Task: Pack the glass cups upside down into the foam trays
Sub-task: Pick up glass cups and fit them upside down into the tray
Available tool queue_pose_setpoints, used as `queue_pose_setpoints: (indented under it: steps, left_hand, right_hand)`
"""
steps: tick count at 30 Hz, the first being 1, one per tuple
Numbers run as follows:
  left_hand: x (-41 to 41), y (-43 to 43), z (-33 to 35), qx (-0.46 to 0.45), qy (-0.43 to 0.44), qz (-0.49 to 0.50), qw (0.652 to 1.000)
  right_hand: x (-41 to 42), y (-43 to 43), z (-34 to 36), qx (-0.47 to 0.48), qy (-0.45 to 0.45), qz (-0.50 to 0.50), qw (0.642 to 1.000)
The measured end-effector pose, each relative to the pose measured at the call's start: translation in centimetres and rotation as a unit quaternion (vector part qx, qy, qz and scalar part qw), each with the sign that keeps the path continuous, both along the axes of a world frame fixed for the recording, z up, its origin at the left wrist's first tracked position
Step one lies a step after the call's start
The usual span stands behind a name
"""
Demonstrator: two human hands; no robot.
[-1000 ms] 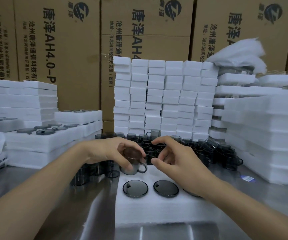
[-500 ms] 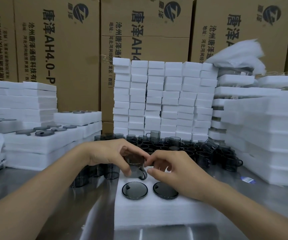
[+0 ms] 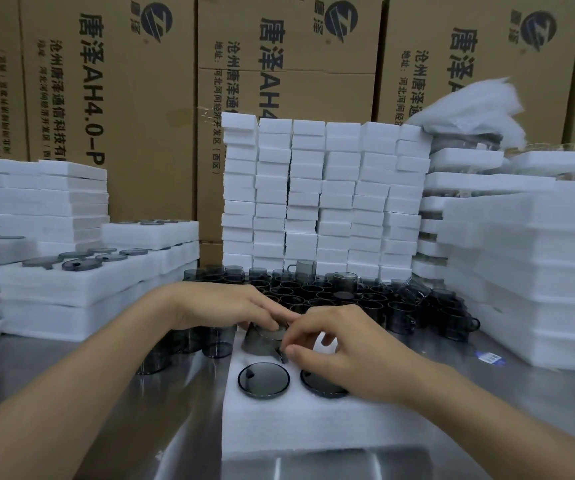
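My left hand point(image 3: 223, 310) grips the glass cup point(image 3: 258, 341) at mid-frame, base up and slightly tilted. My right hand point(image 3: 348, 355) pinches its handle. The foam tray point(image 3: 313, 431) pocket seems directly beneath.

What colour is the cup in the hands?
The cup is smoky dark grey, see-through glass. The head view, the only one, shows it.

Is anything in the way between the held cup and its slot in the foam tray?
Nothing visible. The left hand and right hand hold the inverted cup over the back row of the foam tray; the two seated cups lie in the front row, nearer the camera. The slot itself is hidden under the cup and hands.
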State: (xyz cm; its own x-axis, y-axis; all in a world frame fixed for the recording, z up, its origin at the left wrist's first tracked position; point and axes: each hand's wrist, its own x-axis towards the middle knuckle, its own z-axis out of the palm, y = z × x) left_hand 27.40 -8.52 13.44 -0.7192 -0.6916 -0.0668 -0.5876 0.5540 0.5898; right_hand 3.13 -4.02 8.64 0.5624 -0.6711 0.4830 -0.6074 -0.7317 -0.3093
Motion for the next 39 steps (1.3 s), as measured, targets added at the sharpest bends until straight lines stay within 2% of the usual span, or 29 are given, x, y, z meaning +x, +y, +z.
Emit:
queue_pose_setpoints:
  steps: [3,12,18,33,35,39]
  left_hand:
    - [0.3,-0.2,-0.1,0.004,-0.025,-0.009,1.0]
    - [0.7,-0.7,-0.5,0.021,-0.012,-0.022,0.999]
    - [0.7,-0.9,-0.9,0.058,0.01,-0.003,0.998]
    - [0.8,-0.5,-1.0,0.075,-0.022,-0.003,0.997]
    - [0.5,-0.5,-1.2,0.064,-0.038,-0.006,0.997]
    - [-0.7,-1.0,-2.1,0.023,-0.123,-0.007,0.992]
  right_hand:
    - [0.0,0.1,0.2,0.016,0.017,0.008,1.0]
    - [0.0,0.0,-0.1,-0.011,0.007,0.019,1.0]
    - [0.0,-0.9,-0.4,0.027,0.041,-0.021,0.999]
    - [1.0,-1.5,-0.3,-0.019,0.052,-0.025,0.998]
    - [0.9,-1.6,-0.3,-0.006,0.047,-0.023,0.999]
    - [0.8,-1.8,-0.6,0.023,0.067,-0.023,0.997]
